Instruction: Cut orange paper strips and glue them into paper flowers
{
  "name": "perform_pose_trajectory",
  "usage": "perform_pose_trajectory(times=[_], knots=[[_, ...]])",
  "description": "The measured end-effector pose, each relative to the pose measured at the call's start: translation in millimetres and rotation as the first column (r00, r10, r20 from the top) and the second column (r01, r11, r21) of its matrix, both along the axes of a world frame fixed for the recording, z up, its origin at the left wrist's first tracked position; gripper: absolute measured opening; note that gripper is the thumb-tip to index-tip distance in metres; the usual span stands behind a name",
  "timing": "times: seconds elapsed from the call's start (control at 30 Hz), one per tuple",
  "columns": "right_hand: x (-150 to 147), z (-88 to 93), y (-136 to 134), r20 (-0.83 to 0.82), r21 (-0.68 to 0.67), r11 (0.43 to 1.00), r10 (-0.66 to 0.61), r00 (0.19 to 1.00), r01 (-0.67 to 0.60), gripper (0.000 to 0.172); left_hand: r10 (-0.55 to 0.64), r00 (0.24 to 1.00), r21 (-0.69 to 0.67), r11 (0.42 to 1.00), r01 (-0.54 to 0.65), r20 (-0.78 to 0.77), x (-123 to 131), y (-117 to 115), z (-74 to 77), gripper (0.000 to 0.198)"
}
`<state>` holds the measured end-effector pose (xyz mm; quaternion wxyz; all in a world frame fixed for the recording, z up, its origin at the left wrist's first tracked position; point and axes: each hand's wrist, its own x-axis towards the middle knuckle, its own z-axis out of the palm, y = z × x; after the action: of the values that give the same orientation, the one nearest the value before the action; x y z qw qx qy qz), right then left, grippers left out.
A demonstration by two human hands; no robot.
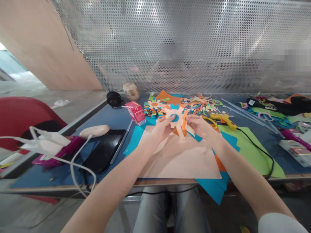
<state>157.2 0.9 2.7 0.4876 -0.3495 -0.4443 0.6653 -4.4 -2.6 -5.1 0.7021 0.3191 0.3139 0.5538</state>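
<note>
A pale peach paper cutout, ring-shaped with tabs around its rim and a blue piece at its top, is held above the table. My left hand pinches its left side, with the thumb over the ring's hole. At its right, my right hand grips an orange paper strip that stands upright beside the ring; whether the two touch is unclear. Beneath both hands lies a large peach paper sheet over blue sheets. Another flower-like paper cutout rests behind the left hand.
A yellow glue gun with a black cord lies right, near a green sheet. Paper scraps cover the back. Left are a pink drink carton, a black phone-like slab and white chargers. A perforated metal panel stands behind.
</note>
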Motion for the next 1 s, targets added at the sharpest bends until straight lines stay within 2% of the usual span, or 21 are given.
perform_pose_trajectory(times=[0.1,0.2,0.3,0.43,0.53,0.73,0.87,1.0], knots=[[5.5,3.8,2.9,-0.033,-0.027,0.998,-0.062,0.998,0.061,0.030,0.087,0.996,-0.047,0.995,-0.086,0.019,-2.4,0.8,-1.9,0.020],[11.2,6.1,7.7,-0.059,0.003,0.966,-0.259,0.964,0.260,0.031,0.156,0.987,-0.057,0.986,-0.154,0.035,-3.0,1.8,-4.3,0.020],[13.6,5.1,11.1,-0.005,0.129,0.901,-0.417,0.909,0.414,0.029,0.168,0.985,-0.029,0.985,-0.168,0.028,-0.9,1.0,-6.4,0.021],[11.0,4.3,8.5,0.056,0.311,0.804,-0.547,0.835,0.506,0.021,0.111,0.994,0.004,0.994,-0.111,-0.002,3.6,-3.0,-6.5,0.017],[6.3,7.3,1.4,0.105,0.385,0.784,-0.561,0.821,0.487,0.015,0.112,0.993,0.010,0.994,-0.113,0.042,5.4,-5.6,-4.9,0.017],[-2.2,12.1,-10.9,0.202,0.405,0.834,-0.481,0.853,0.374,0.017,0.219,0.975,0.034,0.975,-0.220,0.024,3.7,-3.8,-5.2,0.023],[-3.4,11.3,-12.4,0.199,0.439,0.835,-0.451,0.870,0.332,0.016,0.254,0.967,0.113,0.961,-0.253,0.003,1.2,-2.0,-6.6,0.028],[-3.5,11.6,-12.3,0.228,0.429,0.839,-0.460,0.858,0.336,0.017,0.243,0.968,0.060,0.967,-0.247,0.070,1.4,-3.1,-3.7,0.027]])
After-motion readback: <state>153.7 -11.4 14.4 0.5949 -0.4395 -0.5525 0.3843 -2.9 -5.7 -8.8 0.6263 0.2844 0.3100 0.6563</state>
